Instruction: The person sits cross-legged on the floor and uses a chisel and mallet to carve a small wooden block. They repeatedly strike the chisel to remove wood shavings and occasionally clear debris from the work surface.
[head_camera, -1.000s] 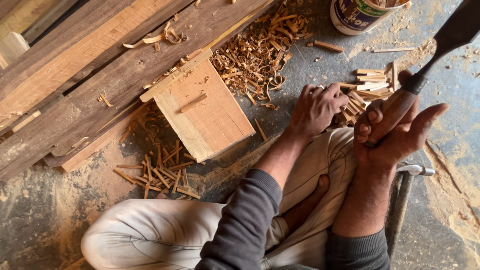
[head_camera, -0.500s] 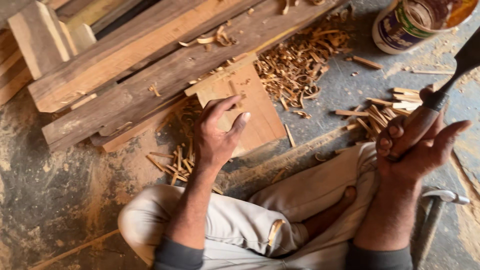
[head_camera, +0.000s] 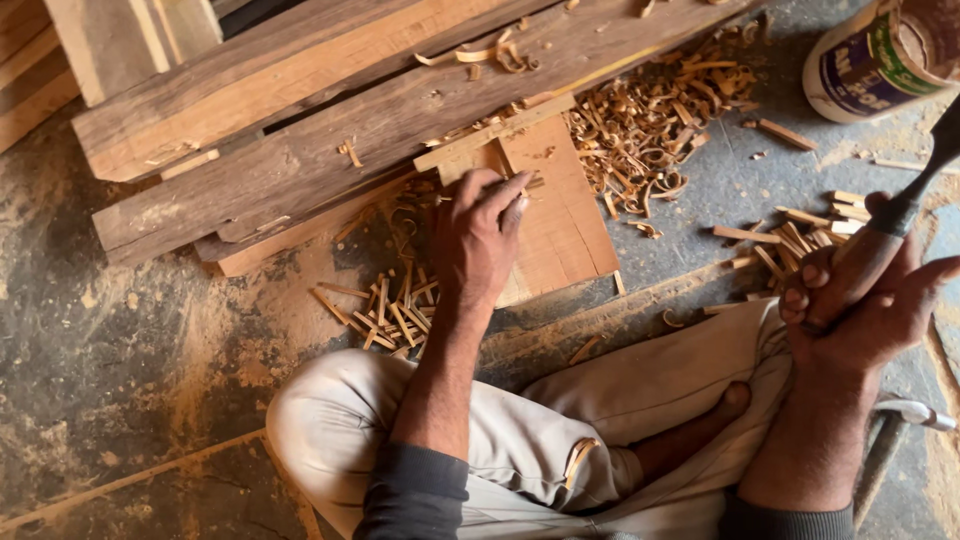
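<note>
We see two long rough planks (head_camera: 330, 130) running off the top edge, their far ends cut off. Below them lies one flat wooden panel (head_camera: 560, 215) with a thin strip along its top edge, on the dusty floor (head_camera: 130, 380). The left hand (head_camera: 478, 235) rests on the panel's left part, fingers together and curled down against the wood, hiding what lies beneath. The right hand (head_camera: 865, 295) has its fingers clamped round the wooden handle of one chisel (head_camera: 900, 215), its blade cut off at the right edge. One round tin (head_camera: 875, 55) with a white, blue and green label sits top right, partly out of view. Curled shavings (head_camera: 650, 125) lie too many to count.
</note>
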